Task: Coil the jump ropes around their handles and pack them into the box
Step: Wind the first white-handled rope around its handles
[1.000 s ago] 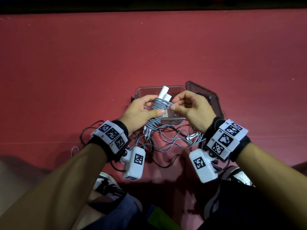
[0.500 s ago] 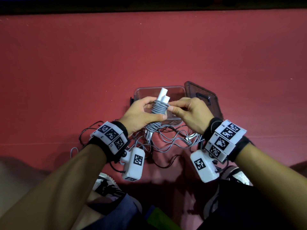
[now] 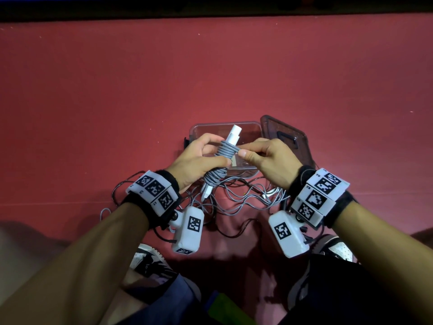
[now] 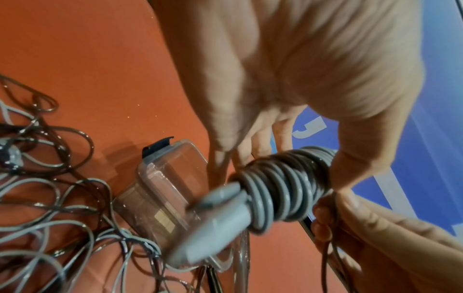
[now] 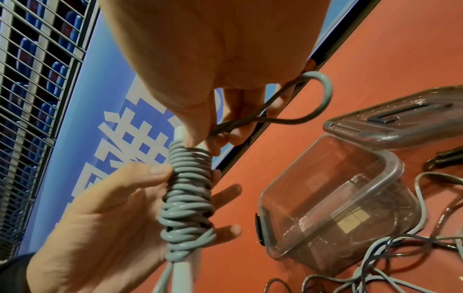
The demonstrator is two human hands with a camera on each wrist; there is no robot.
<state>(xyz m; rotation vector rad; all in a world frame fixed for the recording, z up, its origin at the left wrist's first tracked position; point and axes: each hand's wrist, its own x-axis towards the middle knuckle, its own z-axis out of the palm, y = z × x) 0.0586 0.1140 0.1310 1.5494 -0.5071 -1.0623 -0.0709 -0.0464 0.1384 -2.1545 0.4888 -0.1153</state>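
Mostly grey coils (image 3: 226,153) round white handles (image 3: 234,134)

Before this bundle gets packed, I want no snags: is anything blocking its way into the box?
Nothing visible does. The box stands open right behind the bundle, its lid off to the right. But loose rope still trails from the bundle, and the right hand pinches a loop of it.

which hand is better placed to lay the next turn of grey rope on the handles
Right. The right hand already pinches the free grey rope beside the coil, while the left hand grips the handles.
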